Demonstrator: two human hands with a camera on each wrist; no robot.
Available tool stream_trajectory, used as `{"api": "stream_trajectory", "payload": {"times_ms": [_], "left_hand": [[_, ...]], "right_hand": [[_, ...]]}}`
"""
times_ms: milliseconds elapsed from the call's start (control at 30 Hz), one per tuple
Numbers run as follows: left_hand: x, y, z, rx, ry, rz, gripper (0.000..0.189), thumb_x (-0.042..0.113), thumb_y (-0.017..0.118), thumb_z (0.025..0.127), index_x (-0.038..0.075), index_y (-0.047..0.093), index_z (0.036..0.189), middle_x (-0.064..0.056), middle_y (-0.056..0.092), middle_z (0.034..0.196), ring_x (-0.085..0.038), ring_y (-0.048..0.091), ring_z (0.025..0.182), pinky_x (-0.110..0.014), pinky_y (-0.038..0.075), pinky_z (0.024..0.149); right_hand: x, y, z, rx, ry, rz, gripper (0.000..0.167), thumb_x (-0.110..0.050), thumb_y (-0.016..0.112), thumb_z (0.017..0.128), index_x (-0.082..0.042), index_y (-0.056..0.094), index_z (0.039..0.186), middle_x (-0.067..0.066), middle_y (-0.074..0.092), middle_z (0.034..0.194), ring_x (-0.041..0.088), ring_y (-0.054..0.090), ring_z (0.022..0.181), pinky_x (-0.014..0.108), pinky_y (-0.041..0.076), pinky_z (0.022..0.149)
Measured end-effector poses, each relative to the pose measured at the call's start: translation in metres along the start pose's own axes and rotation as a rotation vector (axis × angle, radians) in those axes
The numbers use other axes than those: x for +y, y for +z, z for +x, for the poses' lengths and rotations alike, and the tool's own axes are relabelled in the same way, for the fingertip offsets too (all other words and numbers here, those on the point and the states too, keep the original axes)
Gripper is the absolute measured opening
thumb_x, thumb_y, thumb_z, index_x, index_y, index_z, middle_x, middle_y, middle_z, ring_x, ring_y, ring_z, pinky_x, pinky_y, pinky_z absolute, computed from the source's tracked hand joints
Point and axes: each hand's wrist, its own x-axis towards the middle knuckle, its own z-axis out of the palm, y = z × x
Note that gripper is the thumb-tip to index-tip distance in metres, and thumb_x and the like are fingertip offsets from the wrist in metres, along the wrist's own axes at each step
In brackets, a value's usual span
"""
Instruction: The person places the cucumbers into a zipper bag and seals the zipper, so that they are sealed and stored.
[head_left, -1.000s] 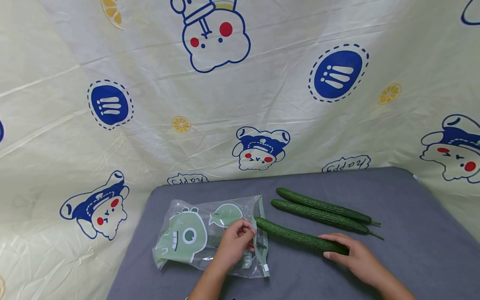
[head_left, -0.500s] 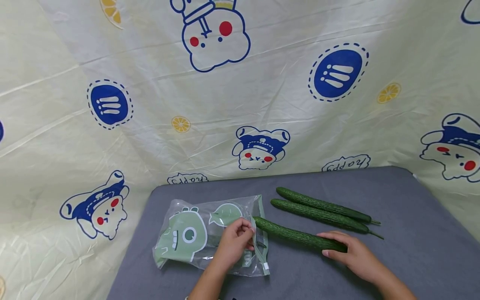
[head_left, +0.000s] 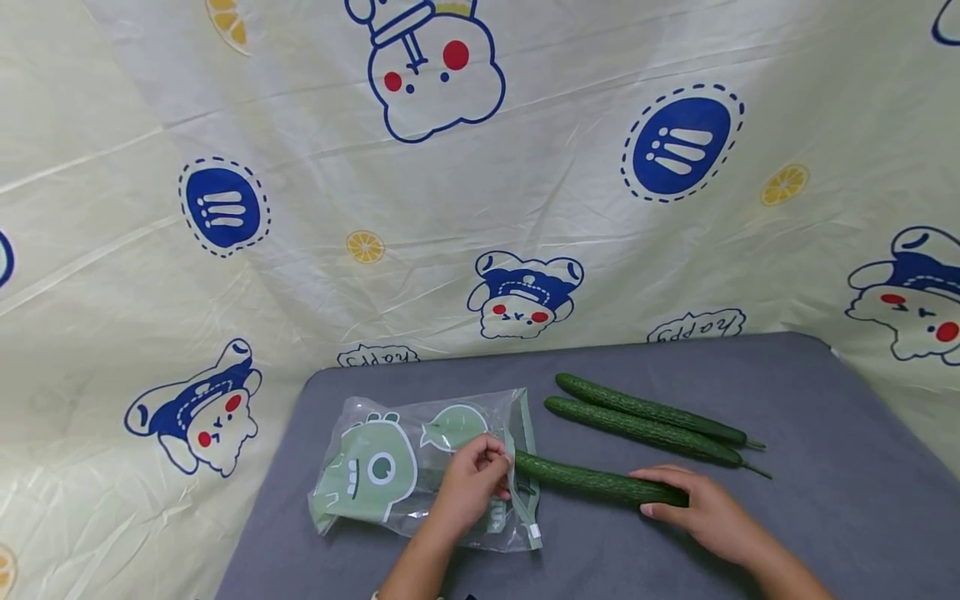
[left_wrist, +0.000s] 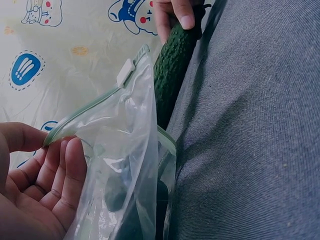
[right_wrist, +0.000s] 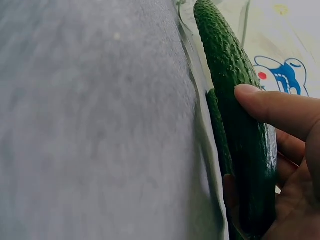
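A clear zip bag (head_left: pixel 442 467) with a green cartoon print lies on its side at the left of the table, its mouth facing right. My left hand (head_left: pixel 470 479) pinches the green zip strip (left_wrist: pixel 75 120) at the mouth between thumb and fingers. A dark green shape (left_wrist: pixel 117 192) shows through the plastic inside the bag. My right hand (head_left: pixel 697 508) grips a long green cucumber (head_left: pixel 577 481) near its right end, thumb on one side and fingers on the other. The far tip of this cucumber overlaps the bag's mouth, partly hidden behind the strip.
Two more cucumbers (head_left: pixel 637 425) lie side by side behind the held one, stems to the right. A white zip slider (head_left: pixel 535 533) sits at the near corner of the bag. A printed sheet (head_left: pixel 420 192) hangs behind the grey table (head_left: pixel 840 467).
The tip of the held cucumber has dropped towards the near side, to the middle of the bag's mouth. My right hand has shifted slightly left; my left hand keeps its place.
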Motion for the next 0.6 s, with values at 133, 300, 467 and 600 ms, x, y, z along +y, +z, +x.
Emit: {"api": "stream_trajectory", "payload": {"times_ms": [133, 300, 467, 600], "left_hand": [[-0.001, 0.000, 0.000, -0.004, 0.001, -0.006, 0.014, 0.003, 0.063, 0.094, -0.010, 0.060, 0.099, -0.001, 0.058, 0.080, -0.011, 0.058, 0.063, -0.024, 0.060, 0.056], [-0.001, 0.000, 0.000, -0.001, 0.004, -0.007, 0.014, 0.003, 0.063, 0.093, -0.009, 0.060, 0.099, -0.001, 0.057, 0.079, -0.011, 0.058, 0.063, -0.025, 0.060, 0.056], [-0.001, 0.000, 0.000, -0.001, 0.003, -0.004, 0.014, 0.003, 0.063, 0.093, -0.010, 0.060, 0.099, 0.000, 0.057, 0.079, -0.011, 0.058, 0.063, -0.024, 0.060, 0.056], [-0.001, 0.001, 0.000, -0.006, 0.005, -0.005, 0.014, 0.004, 0.063, 0.094, -0.009, 0.060, 0.099, 0.000, 0.057, 0.079, -0.011, 0.058, 0.064, -0.025, 0.060, 0.056]], "right_hand": [[-0.005, 0.003, 0.005, -0.017, 0.005, 0.023, 0.050, -0.046, 0.073, 0.088, -0.029, 0.064, 0.134, 0.007, 0.061, 0.141, 0.040, 0.054, 0.132, 0.061, 0.050, 0.100], [-0.011, 0.007, 0.013, -0.009, 0.009, 0.008, 0.049, -0.045, 0.074, 0.088, -0.028, 0.065, 0.133, 0.008, 0.061, 0.141, 0.039, 0.054, 0.133, 0.063, 0.047, 0.102], [-0.015, 0.015, 0.020, -0.003, 0.006, -0.011, 0.048, -0.045, 0.075, 0.087, -0.029, 0.066, 0.132, 0.005, 0.063, 0.139, 0.037, 0.055, 0.133, 0.062, 0.047, 0.104], [-0.017, 0.020, 0.025, 0.013, -0.038, -0.041, 0.046, -0.044, 0.075, 0.088, -0.028, 0.067, 0.131, 0.002, 0.065, 0.136, 0.036, 0.057, 0.131, 0.060, 0.048, 0.105]]}}
